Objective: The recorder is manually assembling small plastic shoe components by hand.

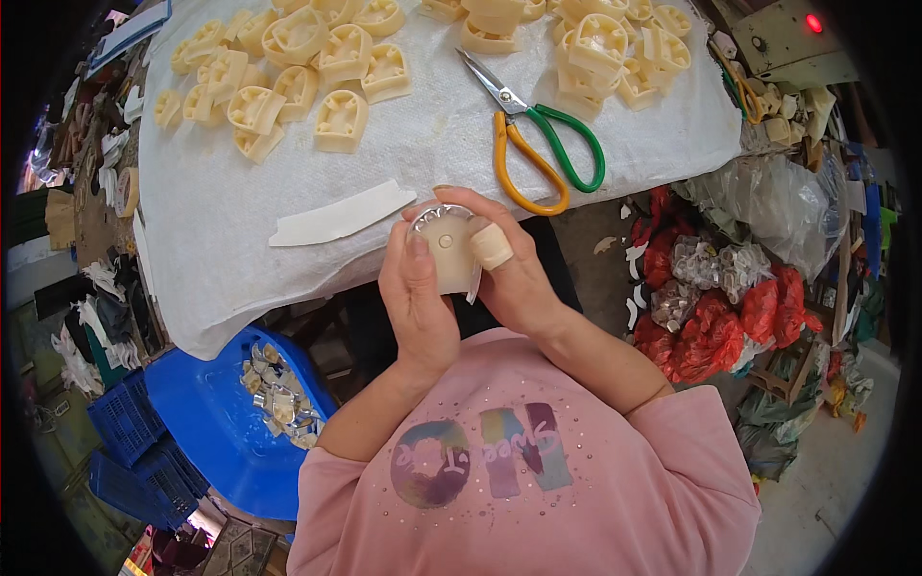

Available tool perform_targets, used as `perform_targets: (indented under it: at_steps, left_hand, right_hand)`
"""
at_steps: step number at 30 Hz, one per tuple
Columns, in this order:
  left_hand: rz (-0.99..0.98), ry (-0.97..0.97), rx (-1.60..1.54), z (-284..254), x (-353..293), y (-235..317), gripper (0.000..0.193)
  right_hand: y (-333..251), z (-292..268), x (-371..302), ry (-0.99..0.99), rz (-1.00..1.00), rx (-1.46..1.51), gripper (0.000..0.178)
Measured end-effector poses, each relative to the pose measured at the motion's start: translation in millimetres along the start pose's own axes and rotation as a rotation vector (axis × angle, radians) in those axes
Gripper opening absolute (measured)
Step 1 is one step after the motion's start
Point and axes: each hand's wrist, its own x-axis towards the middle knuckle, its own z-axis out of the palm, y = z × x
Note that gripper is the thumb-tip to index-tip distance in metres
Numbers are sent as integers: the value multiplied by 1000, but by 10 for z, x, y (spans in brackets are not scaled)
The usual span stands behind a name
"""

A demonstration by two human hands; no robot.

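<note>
Near the table's front edge, my left hand and my right hand close around a rounded, heel-shaped piece with a pale flat face and a small round mark. A shiny, pleated silvery or clear edging runs along its curved top. A cream wrap covers my right thumb, which presses beside the piece. The left thumb rests on its other side. On the white cloth just beyond my left hand lies a curved white strip. Scissors with one orange and one green handle lie partly open beyond my right hand.
Cream D-shaped molded pieces are heaped along the far side of the cloth-covered table. A blue tub with silvery and cream scraps stands at left. Red plastic bags and clear bags sit at right. Another orange-handled tool lies far right.
</note>
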Motion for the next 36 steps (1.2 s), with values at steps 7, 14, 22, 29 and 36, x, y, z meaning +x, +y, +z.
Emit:
perform_targets:
  at_steps: [7, 14, 22, 29, 36]
  left_hand:
    - [17, 64, 142, -2, 9, -10, 39]
    - [-167, -120, -117, -132, 47, 10, 39]
    - [151, -126, 485, -71, 11, 58, 38]
    - [81, -221, 371, -174, 125, 173, 33]
    - [489, -236, 1075, -161, 114, 78, 69]
  right_hand:
    - [-27, 153, 10, 87, -235, -458, 44]
    - [-310, -18, 91, 4, 219, 87, 42]
    - [-175, 7, 88, -13, -77, -298, 34]
    - [-134, -155, 114, 7, -221, -407, 47]
    - [-145, -97, 11, -3, -171, -518, 50]
